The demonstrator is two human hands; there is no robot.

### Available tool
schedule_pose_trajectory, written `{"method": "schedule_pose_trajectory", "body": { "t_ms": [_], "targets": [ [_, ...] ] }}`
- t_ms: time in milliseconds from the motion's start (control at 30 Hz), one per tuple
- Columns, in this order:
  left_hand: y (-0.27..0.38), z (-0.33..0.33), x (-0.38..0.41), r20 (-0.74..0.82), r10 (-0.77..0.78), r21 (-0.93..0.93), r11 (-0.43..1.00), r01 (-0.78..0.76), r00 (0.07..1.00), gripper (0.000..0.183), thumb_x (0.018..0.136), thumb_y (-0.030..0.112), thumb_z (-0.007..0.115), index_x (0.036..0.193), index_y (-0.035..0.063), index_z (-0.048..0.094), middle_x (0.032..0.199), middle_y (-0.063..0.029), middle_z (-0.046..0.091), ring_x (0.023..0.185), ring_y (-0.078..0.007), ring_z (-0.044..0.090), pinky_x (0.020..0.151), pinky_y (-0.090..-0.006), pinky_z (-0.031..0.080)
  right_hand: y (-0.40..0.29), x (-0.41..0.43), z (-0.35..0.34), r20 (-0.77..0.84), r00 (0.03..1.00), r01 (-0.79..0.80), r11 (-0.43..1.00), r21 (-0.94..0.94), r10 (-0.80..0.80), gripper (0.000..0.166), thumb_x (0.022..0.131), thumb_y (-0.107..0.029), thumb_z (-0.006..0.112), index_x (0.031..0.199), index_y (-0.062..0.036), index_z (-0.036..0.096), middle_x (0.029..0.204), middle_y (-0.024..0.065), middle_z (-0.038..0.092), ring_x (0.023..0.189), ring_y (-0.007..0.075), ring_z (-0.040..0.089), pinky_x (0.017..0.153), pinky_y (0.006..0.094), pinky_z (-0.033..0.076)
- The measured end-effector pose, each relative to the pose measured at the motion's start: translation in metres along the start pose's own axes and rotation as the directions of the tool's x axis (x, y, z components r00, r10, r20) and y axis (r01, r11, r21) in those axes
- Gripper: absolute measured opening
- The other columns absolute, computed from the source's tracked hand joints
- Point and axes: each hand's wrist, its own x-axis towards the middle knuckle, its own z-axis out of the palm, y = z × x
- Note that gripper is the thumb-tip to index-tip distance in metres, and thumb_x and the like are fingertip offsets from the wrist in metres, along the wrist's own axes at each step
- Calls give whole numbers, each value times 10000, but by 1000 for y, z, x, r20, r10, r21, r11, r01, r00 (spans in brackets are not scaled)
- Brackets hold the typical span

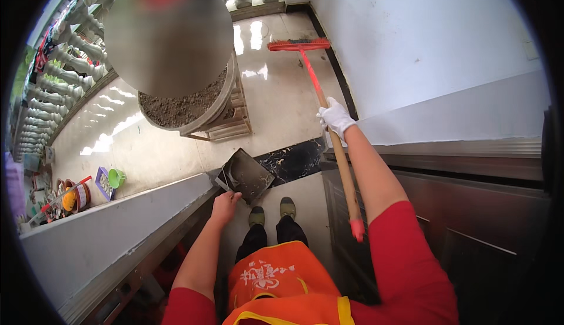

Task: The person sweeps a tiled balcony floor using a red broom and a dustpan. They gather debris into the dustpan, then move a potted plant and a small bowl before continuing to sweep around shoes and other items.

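My right hand (337,116), in a white glove, grips the wooden handle (340,160) of a push broom. The broom's red head (299,46) with red and dark bristles lies far forward on the floor, close to the wall. My bare left hand (225,208) is closed at the near left edge of a dirty metal dustpan (252,177), where a thin handle or wire runs; my fingers partly hide the hold. Bits of debris cling to the pan's inside. It lies across the doorway, over a black marble threshold strip (293,160), just ahead of my shoes (287,208).
A large round planter (194,127) of soil stands on a wooden stand (240,113); a blurred disc hides its top. Left are a stone balustrade (72,74), a green cup (116,178), a purple tray (104,184) and pots (81,195). White wall (418,52) and dark door (440,201) bound the right.
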Motion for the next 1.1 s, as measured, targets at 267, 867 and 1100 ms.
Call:
{"method": "schedule_pose_trajectory", "body": {
  "t_ms": [267,867,1100],
  "targets": [
    [8,1,6,-22,-66,8,998,66,998,382,846,321,549,680,-21,506,650,-236,529,671,-425,516,580,-460,397,116,24,47,51,978,-173,929,-328,200,304,830,-148,463,1128,-105,503,779,194,606,676,286,613,633,373,484],
    [0,2,14,11,35,44,998,-35,999,402,858,340,529,675,-17,520,683,-231,546,697,-416,532,593,-464,408,83,-187,-49,-56,961,-276,910,-311,272,424,861,-168,432,1273,-69,415,789,173,614,615,209,617,614,325,489],
    [-7,5,14,-10,63,28,998,-63,998,367,857,311,527,696,-18,549,669,-233,542,688,-416,532,581,-465,395,147,-162,16,63,878,-476,880,0,475,504,867,-163,424,1354,-164,293,717,116,572,533,196,550,517,322,467]
  ]
}}
